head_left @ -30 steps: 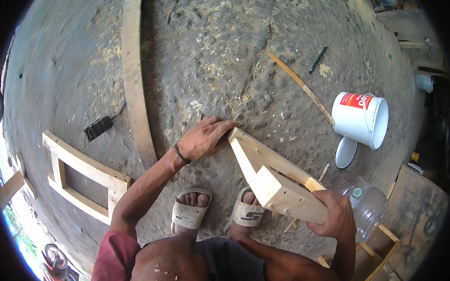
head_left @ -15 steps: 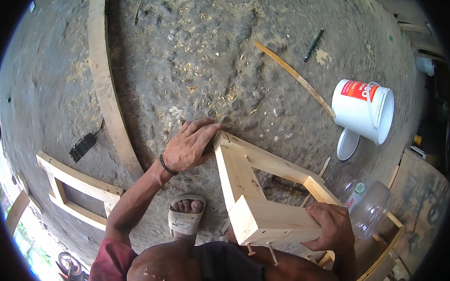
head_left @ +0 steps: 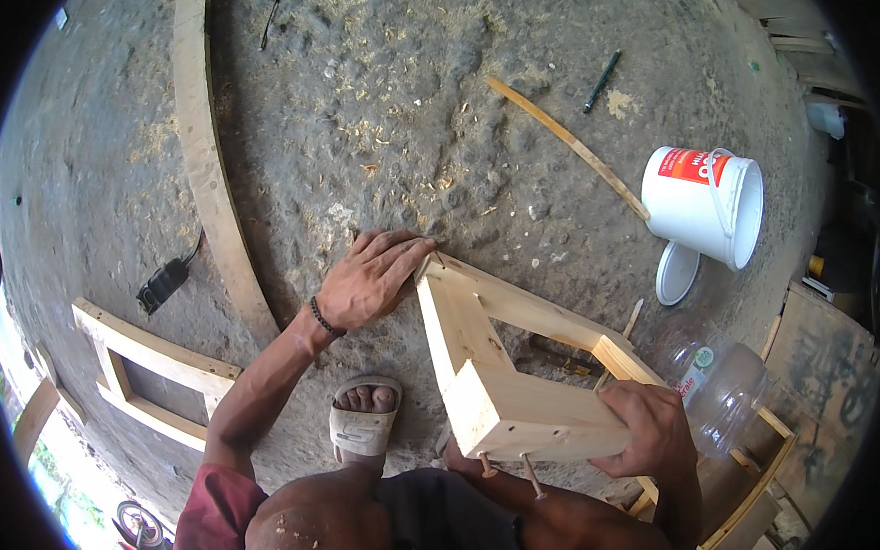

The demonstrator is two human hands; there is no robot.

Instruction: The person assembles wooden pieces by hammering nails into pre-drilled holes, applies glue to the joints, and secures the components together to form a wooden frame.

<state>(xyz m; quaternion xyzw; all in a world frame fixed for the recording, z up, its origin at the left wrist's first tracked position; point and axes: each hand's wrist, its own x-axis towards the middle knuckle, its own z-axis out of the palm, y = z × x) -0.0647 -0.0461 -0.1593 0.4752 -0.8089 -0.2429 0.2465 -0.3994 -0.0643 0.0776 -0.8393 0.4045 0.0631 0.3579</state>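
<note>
A pale wooden frame (head_left: 458,324) of joined pieces is tilted in front of me, above the floor. My left hand (head_left: 372,282) is closed on its far left corner, fingertips over the end and the thumb mostly hidden. At the opposite end, my right hand (head_left: 653,428) wraps round the right edge of the thick near piece (head_left: 542,409). Two nails stick out of that piece's lower face; one nail (head_left: 533,475) is longer than the other nail (head_left: 489,465). Through the frame's opening a dark tool (head_left: 558,359) shows, partly hidden.
A long board (head_left: 207,160) and a second wooden frame (head_left: 156,352) lie to the left, near a black socket block (head_left: 163,285). At right are a tipped white bucket (head_left: 690,206), its lid (head_left: 677,274), a clear plastic bottle (head_left: 722,392) and a thin wooden strip (head_left: 571,139).
The near end of the wooden frame has tipped slightly up and to the left, with my right hand on it. My left hand stays at the corner. The view has shifted slightly.
</note>
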